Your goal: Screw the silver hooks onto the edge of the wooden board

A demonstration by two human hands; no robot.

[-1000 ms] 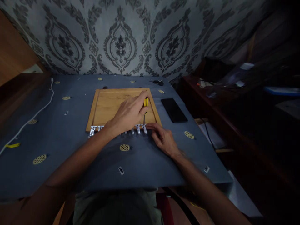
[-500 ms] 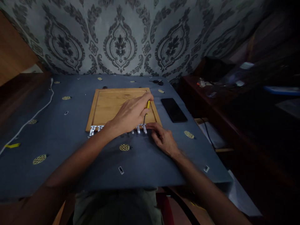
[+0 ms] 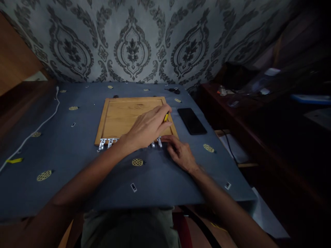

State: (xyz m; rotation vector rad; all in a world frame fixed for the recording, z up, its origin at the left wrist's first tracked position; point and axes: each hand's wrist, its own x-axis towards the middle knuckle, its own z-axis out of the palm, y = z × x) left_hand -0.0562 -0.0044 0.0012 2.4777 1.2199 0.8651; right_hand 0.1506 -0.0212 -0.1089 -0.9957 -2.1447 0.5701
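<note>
A wooden panel (image 3: 124, 115) with a raised frame lies flat on the cloth-covered table. Along its near edge sit several metal hinges (image 3: 102, 143), some hidden behind my left forearm. My left hand (image 3: 148, 125) is closed around a screwdriver (image 3: 166, 116) with a yellow and black handle, above the panel's right part; its shaft and tip are hidden by the fingers. My right hand (image 3: 181, 153) rests at the near right corner. Its index finger stretches to the panel's edge beside the rightmost hinge (image 3: 159, 142), while the thumb stays apart and the other fingers are curled.
A black phone (image 3: 191, 121) lies right of the panel, and a small dark object like keys (image 3: 174, 90) lies behind it. A white cable (image 3: 38, 129) runs down the table's left side. Beyond the right edge stands a dark red desk (image 3: 214, 100) with clutter.
My left hand has shifted slightly right and turned, so the screwdriver's handle is more tilted and its shaft no longer shows. My right hand has stayed in place.
</note>
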